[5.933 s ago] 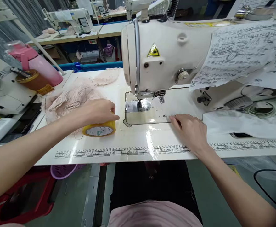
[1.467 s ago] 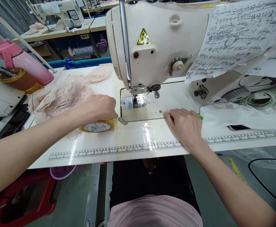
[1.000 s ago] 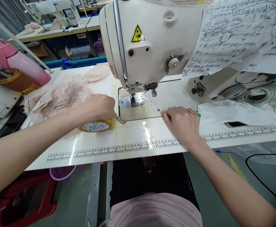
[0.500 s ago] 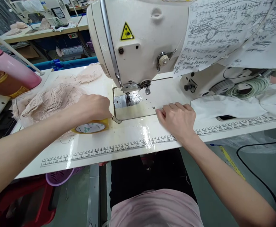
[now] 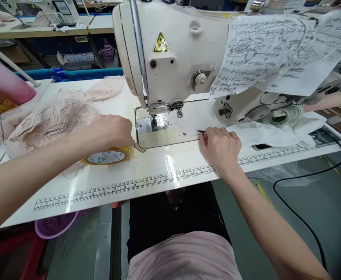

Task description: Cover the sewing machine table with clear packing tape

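Note:
My left hand (image 5: 113,130) is curled closed at the far edge of a yellow roll of tape (image 5: 106,156), which lies on the table with its white printed face showing. The fingertips are hidden behind the hand. My right hand (image 5: 220,147) rests closed at the front edge of the sewing machine's bed, and a thin dark pointed tool (image 5: 201,132) pokes out from its fingers; most of it is hidden. Between the hands, the white sewing machine (image 5: 176,58) stands with its needle area (image 5: 155,121) over a metal plate.
Crumpled pale pink lace fabric (image 5: 50,120) lies left, by a pink bottle (image 5: 7,79). White cloth (image 5: 263,132) and a green coil (image 5: 282,116) are right. Handwritten papers (image 5: 252,54) hang on the machine. A printed ruler (image 5: 123,186) runs along the table's front; a black cable (image 5: 301,214) droops right.
The view has shifted, and more of the table's right end shows. The dark tool tip now shows at my right fingers, which sit a little farther right along the bed. My left hand stays at the tape.

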### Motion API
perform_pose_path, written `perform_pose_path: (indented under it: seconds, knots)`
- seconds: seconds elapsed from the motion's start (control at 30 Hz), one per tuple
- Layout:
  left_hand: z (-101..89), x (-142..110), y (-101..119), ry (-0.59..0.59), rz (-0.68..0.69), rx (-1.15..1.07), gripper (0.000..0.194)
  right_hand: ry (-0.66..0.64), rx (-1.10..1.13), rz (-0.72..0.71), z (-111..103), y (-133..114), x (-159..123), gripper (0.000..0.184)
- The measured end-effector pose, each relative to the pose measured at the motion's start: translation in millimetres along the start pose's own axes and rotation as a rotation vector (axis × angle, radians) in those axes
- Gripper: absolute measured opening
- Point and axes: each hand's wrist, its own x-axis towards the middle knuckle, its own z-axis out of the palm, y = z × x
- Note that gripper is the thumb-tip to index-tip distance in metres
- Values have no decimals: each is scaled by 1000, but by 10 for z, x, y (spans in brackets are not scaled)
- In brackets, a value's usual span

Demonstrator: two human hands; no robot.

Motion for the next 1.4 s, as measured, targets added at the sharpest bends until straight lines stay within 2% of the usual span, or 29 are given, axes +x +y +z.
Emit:
perform_pose_path:
  seconds: [0.1,0.17,0.23,0.33,0.4,0.47,0.57,0.7,0.8,0.9,1.07,1.2,1.3,1.4]
  knots:
    - [20,20,-16,12,-1,-8,28,-21,7,9,-88,144,-35,27]
    - [37,42,-35,14,0,-10,29,-30,106,-31,-162,155,-102,35]
    - [46,56,-46,10,2,-10,30,-85,247,-156,-231,45,-201,46]
    - [33,46,-35,-2,-3,-6,31,-278,388,-383,-306,-267,-338,66]
    - [12,24,-13,-10,-17,6,32,-391,419,-428,-334,-436,-378,78]
    - [-7,1,6,-17,-32,19,32,-468,422,-411,-345,-482,-387,84]
    - [-14,-11,8,-20,-38,20,34,-511,367,-341,-345,-345,-413,86]
    - [17,13,-35,-18,-26,-5,36,-484,250,-197,-351,-121,-487,89]
    - [29,14,-59,-4,-6,-26,38,-439,225,-94,-354,-135,-487,94]
    - [6,-24,-54,9,4,-25,40,-462,310,-133,-337,-345,-423,95]
    - [-20,-83,-31,15,3,4,39,-543,483,-200,-347,-947,-302,108]
    - [-3,-73,-24,23,9,39,37,-598,509,-340,-426,-1384,-236,111]
    - [-5,-50,-11,13,6,69,41,-604,539,-458,-469,-1619,-210,109]
    - [-14,-22,-22,-25,-8,99,48,-584,601,-538,-492,-1741,-205,105]
